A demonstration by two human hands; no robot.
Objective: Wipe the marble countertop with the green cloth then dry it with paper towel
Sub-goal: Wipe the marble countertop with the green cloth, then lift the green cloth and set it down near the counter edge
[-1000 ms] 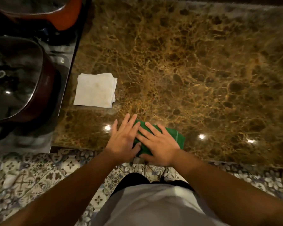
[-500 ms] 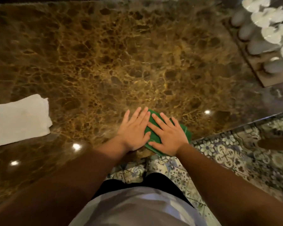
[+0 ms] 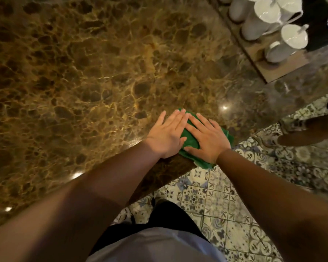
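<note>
Now both hands lie flat with straight fingers on the green cloth (image 3: pixel 192 142), which sits at the near edge of the marble countertop (image 3: pixel 102 72). Only part of the left hand (image 3: pixel 168 134) is on the cloth, while the right hand (image 3: pixel 206 138) covers its middle. White cups (image 3: pixel 293 35) stand on a wooden tray (image 3: pixel 280 69) at the far right.

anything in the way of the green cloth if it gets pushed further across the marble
Nothing visible. Both the left hand and right hand press flat on the green cloth at the near edge, and the marble countertop ahead lies bare. Only the tray of white jars stands far right.
</note>
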